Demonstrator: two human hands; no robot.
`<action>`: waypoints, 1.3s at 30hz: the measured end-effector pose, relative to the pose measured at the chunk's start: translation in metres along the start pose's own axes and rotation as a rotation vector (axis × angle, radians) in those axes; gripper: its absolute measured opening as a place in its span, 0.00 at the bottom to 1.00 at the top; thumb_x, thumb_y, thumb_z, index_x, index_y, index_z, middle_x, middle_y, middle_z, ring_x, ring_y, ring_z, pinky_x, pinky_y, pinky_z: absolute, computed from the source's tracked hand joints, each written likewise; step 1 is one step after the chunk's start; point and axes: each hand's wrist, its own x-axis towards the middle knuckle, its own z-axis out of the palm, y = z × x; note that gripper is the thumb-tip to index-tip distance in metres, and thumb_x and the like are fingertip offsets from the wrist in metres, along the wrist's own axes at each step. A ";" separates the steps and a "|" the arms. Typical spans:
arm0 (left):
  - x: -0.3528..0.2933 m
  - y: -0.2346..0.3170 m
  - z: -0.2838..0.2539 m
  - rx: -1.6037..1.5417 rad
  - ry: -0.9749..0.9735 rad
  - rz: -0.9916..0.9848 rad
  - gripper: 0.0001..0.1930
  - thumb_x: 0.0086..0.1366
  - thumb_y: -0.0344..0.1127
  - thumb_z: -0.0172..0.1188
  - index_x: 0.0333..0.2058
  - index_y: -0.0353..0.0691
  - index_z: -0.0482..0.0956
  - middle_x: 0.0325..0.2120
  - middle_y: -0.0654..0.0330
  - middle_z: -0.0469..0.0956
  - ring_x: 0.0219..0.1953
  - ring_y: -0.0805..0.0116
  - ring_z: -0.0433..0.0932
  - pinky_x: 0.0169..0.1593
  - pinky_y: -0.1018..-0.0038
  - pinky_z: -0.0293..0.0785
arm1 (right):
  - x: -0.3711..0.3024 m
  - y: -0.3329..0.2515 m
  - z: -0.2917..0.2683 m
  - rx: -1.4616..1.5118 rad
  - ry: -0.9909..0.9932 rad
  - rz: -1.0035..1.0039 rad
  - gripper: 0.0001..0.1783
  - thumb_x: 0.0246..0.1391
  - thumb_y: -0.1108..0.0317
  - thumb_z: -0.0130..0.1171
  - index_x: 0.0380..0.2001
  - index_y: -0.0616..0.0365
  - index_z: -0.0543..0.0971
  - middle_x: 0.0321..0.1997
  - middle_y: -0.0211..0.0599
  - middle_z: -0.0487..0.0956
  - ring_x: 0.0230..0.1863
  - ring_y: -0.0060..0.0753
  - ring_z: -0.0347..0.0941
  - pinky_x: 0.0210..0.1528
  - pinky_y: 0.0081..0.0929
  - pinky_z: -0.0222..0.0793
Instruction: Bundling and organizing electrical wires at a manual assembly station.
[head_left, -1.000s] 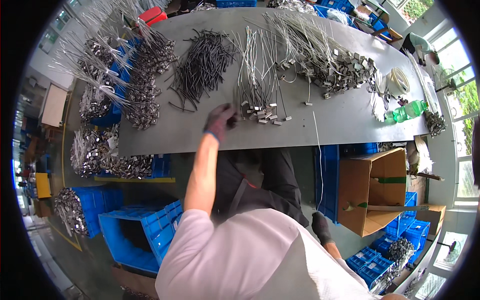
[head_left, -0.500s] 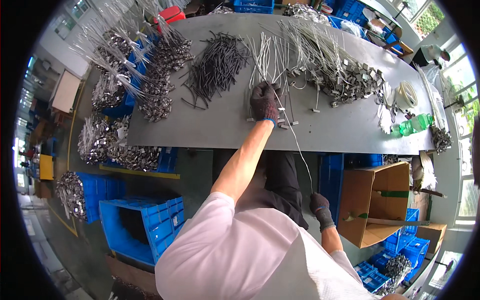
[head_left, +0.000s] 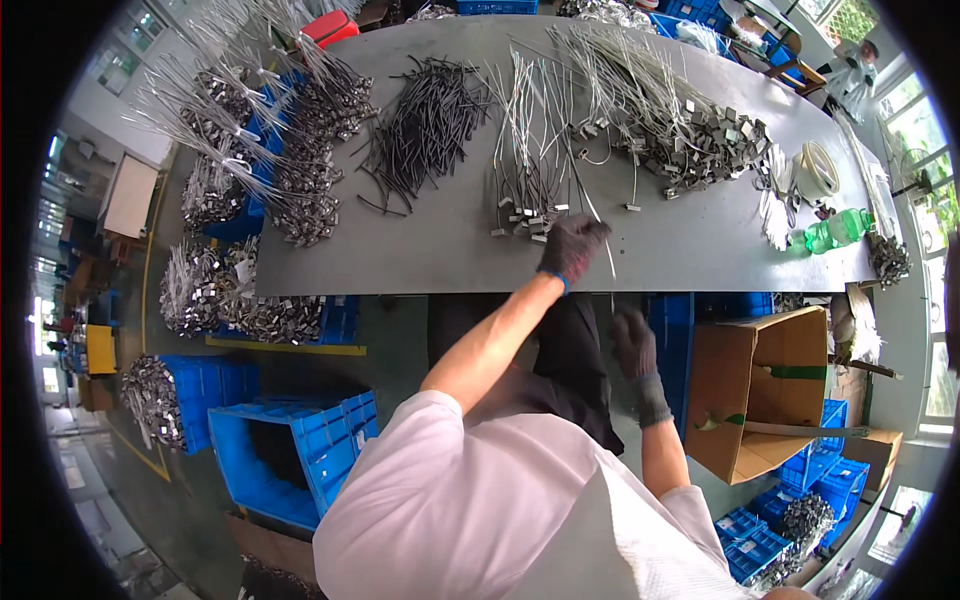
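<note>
My left hand (head_left: 577, 248), in a dark knitted glove, is above the table's front edge, its fingers curled together. A thin white wire (head_left: 590, 195) runs past its fingertips and seems pinched there; its lower end hangs toward the edge. Just left of this hand lies a bundle of wires (head_left: 530, 150) with small metal block ends (head_left: 525, 215) facing me. My right hand (head_left: 635, 345), gloved too, is below the table edge over the gap beside my leg. Motion blur smears its fingers, so its hold cannot be made out.
Black short tubes (head_left: 430, 125) lie in a heap on the grey table (head_left: 400, 265). More block-ended wires (head_left: 715, 150) are piled right, near a green bottle (head_left: 838, 231) and a tape roll (head_left: 816, 172). A cardboard box (head_left: 720, 400) and blue crates (head_left: 265, 450) stand below.
My left hand has let go of the bundle's middle and come toward me and right, leaving the bundle lying flat. My right hand has risen toward the table edge; the long wire no longer stretches between both hands.
</note>
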 end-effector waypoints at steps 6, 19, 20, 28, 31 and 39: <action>-0.004 -0.005 -0.015 -0.652 -0.033 -0.326 0.12 0.65 0.40 0.68 0.41 0.39 0.82 0.29 0.60 0.84 0.33 0.68 0.84 0.40 0.69 0.82 | 0.077 -0.076 0.027 0.039 0.102 -0.280 0.16 0.67 0.59 0.54 0.44 0.61 0.81 0.36 0.47 0.82 0.34 0.43 0.79 0.37 0.32 0.74; 0.038 0.024 -0.091 -0.511 0.019 -0.157 0.12 0.71 0.42 0.60 0.38 0.39 0.80 0.34 0.57 0.84 0.36 0.63 0.84 0.40 0.64 0.83 | 0.017 -0.057 0.017 0.146 -0.314 0.034 0.10 0.63 0.63 0.58 0.33 0.58 0.80 0.28 0.47 0.81 0.29 0.51 0.80 0.33 0.41 0.75; 0.028 0.017 -0.077 -0.454 -0.071 -0.171 0.12 0.71 0.42 0.61 0.38 0.38 0.81 0.35 0.58 0.84 0.37 0.66 0.83 0.42 0.67 0.82 | 0.031 -0.069 0.022 -0.044 -0.159 -0.312 0.10 0.62 0.62 0.59 0.35 0.58 0.80 0.27 0.45 0.81 0.28 0.47 0.79 0.32 0.39 0.75; -0.012 -0.011 -0.044 -0.469 -0.229 -0.296 0.12 0.68 0.40 0.65 0.40 0.36 0.86 0.31 0.64 0.83 0.35 0.78 0.78 0.41 0.78 0.74 | 0.096 -0.136 0.034 0.701 -0.241 0.367 0.36 0.66 0.32 0.43 0.52 0.54 0.80 0.26 0.28 0.80 0.22 0.18 0.71 0.21 0.18 0.60; 0.020 -0.021 -0.066 -0.215 -0.296 -0.278 0.17 0.71 0.46 0.60 0.38 0.36 0.84 0.35 0.63 0.82 0.39 0.73 0.81 0.45 0.74 0.77 | 0.118 -0.132 0.053 0.813 -0.257 0.365 0.32 0.66 0.35 0.48 0.51 0.53 0.81 0.28 0.30 0.80 0.23 0.19 0.71 0.23 0.20 0.63; 0.062 -0.039 -0.201 0.803 0.364 -0.187 0.17 0.60 0.47 0.56 0.36 0.39 0.84 0.31 0.44 0.83 0.34 0.44 0.83 0.40 0.54 0.77 | 0.215 -0.086 0.038 -0.478 0.480 0.010 0.32 0.60 0.46 0.57 0.62 0.51 0.72 0.44 0.58 0.82 0.51 0.65 0.77 0.51 0.50 0.75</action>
